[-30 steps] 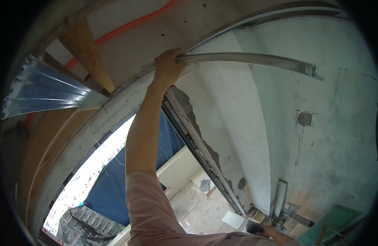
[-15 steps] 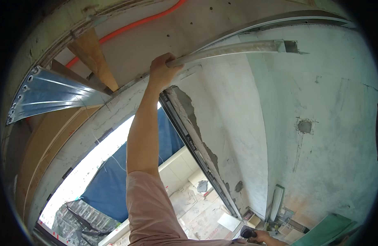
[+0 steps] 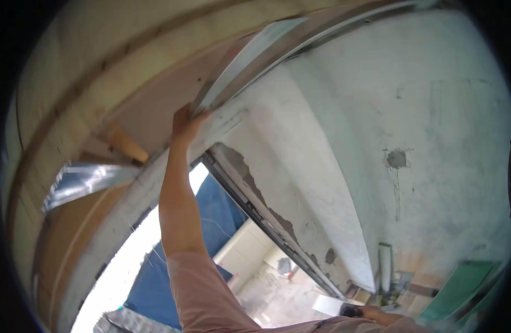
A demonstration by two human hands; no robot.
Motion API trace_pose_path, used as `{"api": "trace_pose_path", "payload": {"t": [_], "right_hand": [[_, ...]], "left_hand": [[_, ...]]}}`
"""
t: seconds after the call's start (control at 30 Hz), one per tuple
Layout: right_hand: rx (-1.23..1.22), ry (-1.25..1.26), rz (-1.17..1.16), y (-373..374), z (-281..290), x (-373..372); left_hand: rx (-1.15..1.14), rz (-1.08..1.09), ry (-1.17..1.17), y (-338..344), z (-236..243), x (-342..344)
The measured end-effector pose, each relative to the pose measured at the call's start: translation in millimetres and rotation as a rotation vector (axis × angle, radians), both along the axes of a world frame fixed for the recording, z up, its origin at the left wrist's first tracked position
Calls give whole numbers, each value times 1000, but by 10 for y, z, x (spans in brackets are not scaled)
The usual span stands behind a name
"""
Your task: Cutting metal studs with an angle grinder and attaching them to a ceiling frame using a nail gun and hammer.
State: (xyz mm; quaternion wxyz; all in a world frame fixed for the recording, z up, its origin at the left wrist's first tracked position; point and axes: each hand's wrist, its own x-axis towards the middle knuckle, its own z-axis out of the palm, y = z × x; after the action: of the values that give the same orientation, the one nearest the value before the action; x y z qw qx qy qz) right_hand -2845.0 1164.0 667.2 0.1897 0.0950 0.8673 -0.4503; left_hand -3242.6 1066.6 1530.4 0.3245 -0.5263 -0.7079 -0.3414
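My left arm is raised toward the ceiling, and my left hand (image 3: 188,125) is closed around the near end of a long metal channel (image 3: 254,55). The strip slants up and right, close beneath the ceiling boards and beside the metal track that runs along the top of the wall. Low at the right, my right hand (image 3: 373,314) grips a dark tool (image 3: 351,311); only a small part of it shows, so its kind cannot be made out.
A wooden beam (image 3: 94,72) curves across the upper left. Below it are a wooden brace (image 3: 125,143) and a shiny metal sheet (image 3: 92,180). A bare plaster wall (image 3: 433,127) fills the right. Green boards (image 3: 461,288) lean low right, and a blue sheet (image 3: 214,211) hangs beyond the opening.
The channel has swung from nearly level to a steeper slant, up against the ceiling. My left hand has shifted left and down in view, and the whole view has tilted.
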Motion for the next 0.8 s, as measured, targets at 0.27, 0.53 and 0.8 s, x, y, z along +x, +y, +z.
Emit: {"api": "trace_pose_path", "payload": {"t": [0.27, 0.53, 0.8], "right_hand": [[34, -75, -35, -33, -93, -1], [27, -120, -45, -88, -252, -118], [40, -133, -50, -65, -83, -62]], "left_hand": [[11, 49, -48, 55, -7, 239], [53, 34, -80, -22, -6, 198], [102, 66, -140, 1, -16, 191]]}}
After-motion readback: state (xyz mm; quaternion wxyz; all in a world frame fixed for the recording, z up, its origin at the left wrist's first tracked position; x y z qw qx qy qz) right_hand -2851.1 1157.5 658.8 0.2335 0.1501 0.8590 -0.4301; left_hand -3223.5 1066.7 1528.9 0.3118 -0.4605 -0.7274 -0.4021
